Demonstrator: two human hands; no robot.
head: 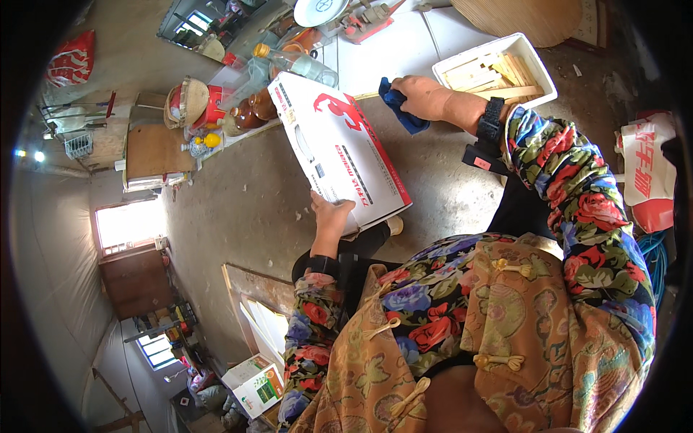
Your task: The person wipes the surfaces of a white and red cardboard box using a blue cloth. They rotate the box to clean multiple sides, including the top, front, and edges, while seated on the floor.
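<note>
My left hand point(330, 219) grips the lower end of a white cardboard box point(341, 146) with red printing, which is tilted in front of me. The far end of the box reaches up to the table's edge beside a glass bottle point(300, 65). My right hand point(422, 98) is closed on a dark blue cloth point(401, 108), held at the near edge of the white table top point(384, 59). Right of that hand stands a white container point(548, 81) holding strips of pale wood.
A red metal tool point(371, 27) and a white round dish point(319, 11) lie at the table's back. Brown jars point(254, 111) stand left of the box. A printed carton point(254, 384) is at lower left. A red and white bag point(647, 168) sits at far right.
</note>
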